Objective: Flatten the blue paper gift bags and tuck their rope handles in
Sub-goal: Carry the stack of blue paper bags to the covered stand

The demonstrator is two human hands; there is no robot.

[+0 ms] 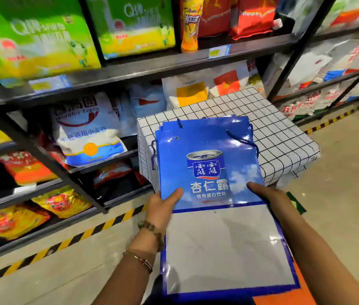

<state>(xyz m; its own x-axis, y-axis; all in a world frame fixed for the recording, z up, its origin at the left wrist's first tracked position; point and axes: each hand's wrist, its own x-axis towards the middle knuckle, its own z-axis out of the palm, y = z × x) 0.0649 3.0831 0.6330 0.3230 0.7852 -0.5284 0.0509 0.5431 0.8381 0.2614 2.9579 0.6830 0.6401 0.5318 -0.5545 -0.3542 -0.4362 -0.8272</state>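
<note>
A stack of flattened blue paper gift bags (209, 164) with a can picture and white lettering lies between my hands, its far end over a checked surface. The top bag's white bottom panel (226, 249) is folded out towards me. My left hand (163, 205) grips the stack's left edge, thumb on top of the blue face. My right hand (268, 194) holds the right edge, fingers partly under the stack. Blue rope handles stick out: one at the upper right (242, 139), one at the left edge (152, 154), a short loop at the top (180, 123).
The white, black-gridded block (284, 133) stands on the floor under the stack's far end. Dark metal shelves (130, 69) to the left and behind carry flour sacks, green cartons and snack packs. Yellow-black hazard tape (99, 227) runs along the floor by the shelf base.
</note>
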